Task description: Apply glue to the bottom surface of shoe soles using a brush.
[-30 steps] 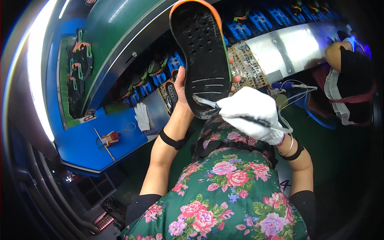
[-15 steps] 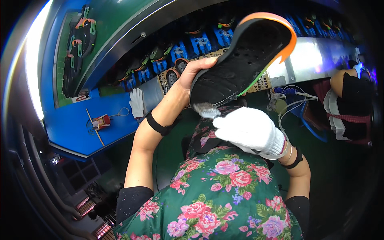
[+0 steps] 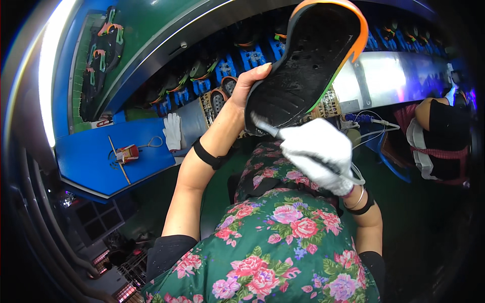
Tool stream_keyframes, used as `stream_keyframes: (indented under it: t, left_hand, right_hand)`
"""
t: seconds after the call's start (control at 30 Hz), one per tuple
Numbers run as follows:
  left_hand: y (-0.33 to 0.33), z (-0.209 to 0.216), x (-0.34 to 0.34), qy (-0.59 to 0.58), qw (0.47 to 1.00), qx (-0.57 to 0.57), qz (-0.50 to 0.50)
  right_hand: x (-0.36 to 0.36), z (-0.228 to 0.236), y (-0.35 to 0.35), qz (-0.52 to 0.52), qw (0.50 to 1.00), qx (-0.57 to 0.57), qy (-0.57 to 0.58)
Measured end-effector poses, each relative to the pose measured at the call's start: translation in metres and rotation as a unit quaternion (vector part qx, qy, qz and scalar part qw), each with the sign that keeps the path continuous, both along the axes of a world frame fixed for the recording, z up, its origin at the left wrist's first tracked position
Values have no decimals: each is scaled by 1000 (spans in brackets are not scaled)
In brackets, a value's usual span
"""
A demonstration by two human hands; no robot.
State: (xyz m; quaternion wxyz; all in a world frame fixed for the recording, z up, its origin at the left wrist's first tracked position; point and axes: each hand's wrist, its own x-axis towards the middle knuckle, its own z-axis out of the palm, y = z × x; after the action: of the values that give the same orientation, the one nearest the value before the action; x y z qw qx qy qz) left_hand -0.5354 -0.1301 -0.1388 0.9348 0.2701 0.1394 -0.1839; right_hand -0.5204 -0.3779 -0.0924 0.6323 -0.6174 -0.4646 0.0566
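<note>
Head view, left hand [image 3: 241, 94]: bare; my thumb presses the left edge of a black shoe sole [image 3: 302, 70]; my other fingers are hidden behind it, so I cannot tell how they lie.
Sole: raised ahead of me, long axis slanting from near left to far right, orange rim at its far end.
Right hand [image 3: 319, 154]: gloved, fingers drawn together, pinching a brush [image 3: 275, 133].
Brush to sole: the sole's near end lies just left of my right fingers; the bristles are blurred there.
Table [image 3: 83, 156]: blue, at left, carrying a red box [image 3: 127, 153].
</note>
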Motion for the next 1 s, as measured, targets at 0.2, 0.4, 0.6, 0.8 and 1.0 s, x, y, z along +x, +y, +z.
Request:
stream_keyframes:
  t: [0.2,0.4,0.6,0.8,1.0]
  left_hand:
    - [-12,-18,2,19,998,-59,10]
    - [-29,-10,-27,29,969,-236,61]
    - [-51,3,-51,16,972,-230,46]
    - [-19,26,-69,-17,967,-208,144]
    - [94,83,-61,-343,932,33,115]
  right_hand:
    - [3,-6,-7,-30,986,-17,160]
    - [25,13,-9,-9,975,-34,221]
    - [68,14,15,-203,972,-64,-101]
    - [35,19,26,25,997,6,71]
    - [28,-11,6,-25,870,142,471]
